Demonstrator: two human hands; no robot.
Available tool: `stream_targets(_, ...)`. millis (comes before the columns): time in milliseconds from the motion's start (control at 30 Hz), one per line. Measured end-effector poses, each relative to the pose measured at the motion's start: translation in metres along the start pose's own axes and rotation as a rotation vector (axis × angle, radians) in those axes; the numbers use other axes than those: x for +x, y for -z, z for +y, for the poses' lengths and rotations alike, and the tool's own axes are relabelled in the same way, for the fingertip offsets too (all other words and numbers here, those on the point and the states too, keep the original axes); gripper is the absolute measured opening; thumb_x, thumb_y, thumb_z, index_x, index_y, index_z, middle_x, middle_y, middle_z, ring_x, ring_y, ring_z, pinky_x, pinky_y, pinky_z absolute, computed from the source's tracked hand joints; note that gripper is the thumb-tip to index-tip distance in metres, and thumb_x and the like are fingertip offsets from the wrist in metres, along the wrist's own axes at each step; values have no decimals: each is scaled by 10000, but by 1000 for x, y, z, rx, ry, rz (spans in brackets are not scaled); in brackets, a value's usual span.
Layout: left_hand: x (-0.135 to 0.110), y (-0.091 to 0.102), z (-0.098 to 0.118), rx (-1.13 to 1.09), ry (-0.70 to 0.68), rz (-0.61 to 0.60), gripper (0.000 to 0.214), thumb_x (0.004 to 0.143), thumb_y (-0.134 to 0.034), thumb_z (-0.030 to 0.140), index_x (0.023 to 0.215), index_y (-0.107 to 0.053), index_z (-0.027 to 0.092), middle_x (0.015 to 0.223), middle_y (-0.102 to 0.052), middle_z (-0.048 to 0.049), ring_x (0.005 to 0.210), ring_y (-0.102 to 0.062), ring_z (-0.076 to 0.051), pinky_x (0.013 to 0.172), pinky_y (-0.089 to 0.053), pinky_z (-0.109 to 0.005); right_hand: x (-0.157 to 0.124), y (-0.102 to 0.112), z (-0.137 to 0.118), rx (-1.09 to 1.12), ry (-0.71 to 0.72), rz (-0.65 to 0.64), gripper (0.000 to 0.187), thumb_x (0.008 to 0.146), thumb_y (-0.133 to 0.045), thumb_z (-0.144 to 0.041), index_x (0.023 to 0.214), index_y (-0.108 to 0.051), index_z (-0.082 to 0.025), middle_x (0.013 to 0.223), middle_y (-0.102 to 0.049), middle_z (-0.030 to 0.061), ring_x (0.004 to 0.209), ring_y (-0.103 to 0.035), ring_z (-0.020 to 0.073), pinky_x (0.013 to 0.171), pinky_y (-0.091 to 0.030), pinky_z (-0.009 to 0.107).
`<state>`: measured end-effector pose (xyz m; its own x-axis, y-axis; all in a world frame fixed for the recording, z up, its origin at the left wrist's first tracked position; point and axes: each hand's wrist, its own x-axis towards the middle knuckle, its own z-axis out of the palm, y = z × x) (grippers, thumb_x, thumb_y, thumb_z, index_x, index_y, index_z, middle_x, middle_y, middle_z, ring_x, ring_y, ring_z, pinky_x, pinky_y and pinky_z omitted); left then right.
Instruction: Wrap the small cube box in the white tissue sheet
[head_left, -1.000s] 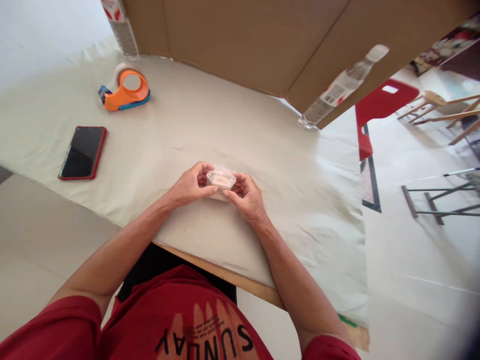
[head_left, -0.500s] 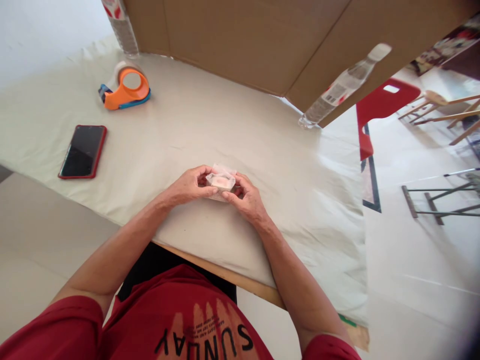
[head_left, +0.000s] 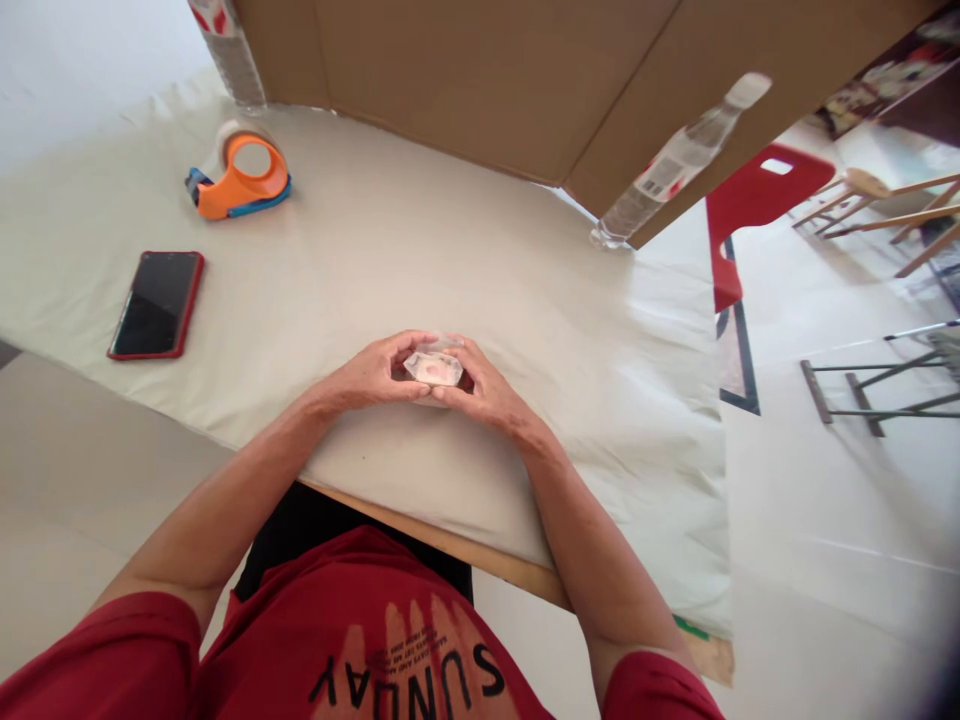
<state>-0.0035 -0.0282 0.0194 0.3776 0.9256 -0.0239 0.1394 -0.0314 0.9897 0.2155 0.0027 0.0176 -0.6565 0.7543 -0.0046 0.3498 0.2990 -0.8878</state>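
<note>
A small pale block in thin translucent wrapping (head_left: 433, 370) is held between both hands, close to the table's front edge. What is inside the wrapping cannot be made out, though a pinkish patch shows on top. My left hand (head_left: 373, 372) grips its left side, thumb along the near edge and fingers curled round the back. From the right, my right hand (head_left: 486, 388) holds it the same way, with the two thumb tips nearly meeting in front. Part of the wrapping behind the block is covered by the fingers.
On the pale tablecloth (head_left: 390, 240) lie a phone in a red case (head_left: 156, 304) and an orange tape dispenser (head_left: 244, 180). A large cardboard panel (head_left: 465, 90) stands at the back, with a clear bottle (head_left: 664, 175) and another bottle (head_left: 232, 60) against it. A red chair (head_left: 765, 195) is beyond the right edge.
My fingers have come closer together round the block. The wrapping that stood up behind it is now lower and nearer the fingers. The whole view has shifted slightly.
</note>
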Motion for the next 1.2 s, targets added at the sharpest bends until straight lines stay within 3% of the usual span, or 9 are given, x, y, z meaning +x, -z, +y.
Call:
stream_targets(133,0,1,2,27,10,-23,542,717,-776,378,1184,-607,162,1165,-678,-99,1031,-655,-241,840,-518,-330,-2,-1,0,8,-13,7,580,803,-656,-612,1233,-607,-226,1455,-444,142,1301,-483,327,1067,-428,507)
stream_targets(300,1,0,8,60,46,3,423,703,-770,381,1032,-611,167,944,-662,-32,822,-623,-166,685,-479,-258,-3,-2,-4,21,-7,60,518,805,-670,-564,1202,-629,-234,1328,-548,123,1129,-579,289,937,-498,449)
stream_targets(567,3,-2,9,7,100,80,366,697,-749,369,977,-628,168,836,-624,0,651,-558,-108,581,-434,-228,-5,-12,-7,60,15,262,414,831,-672,-526,1138,-669,-249,1180,-668,73,954,-633,221,812,-510,369)
stream_targets(633,3,-3,7,-5,105,98,361,691,-749,353,973,-631,163,824,-623,1,661,-562,-111,595,-437,-230,-4,-15,-4,81,13,300,476,814,-681,-551,1179,-645,-247,1156,-668,76,966,-628,224,806,-509,365)
stream_targets(800,3,-4,2,-85,76,97,424,691,-756,311,1058,-606,160,916,-651,-28,770,-617,-142,674,-471,-253,-3,-20,4,153,2,355,814,773,-729,-554,1464,-411,-264,1240,-641,106,1000,-620,223,833,-505,373)
stream_targets(967,3,-5,0,-214,93,101,789,679,-799,295,1377,-444,198,1070,-633,-62,926,-667,-189,745,-513,-279,-3,-22,8,144,-22,362,800,787,-721,-553,1454,-429,-221,1239,-660,117,998,-632,229,851,-504,389)
stream_targets(1200,4,-7,-3,-214,75,103,762,719,-781,345,1386,-445,195,1033,-617,-54,912,-661,-181,740,-514,-269,-5,-21,6,87,-12,377,715,815,-688,-554,1417,-490,-222,1233,-679,114,1084,-636,249,924,-498,412)
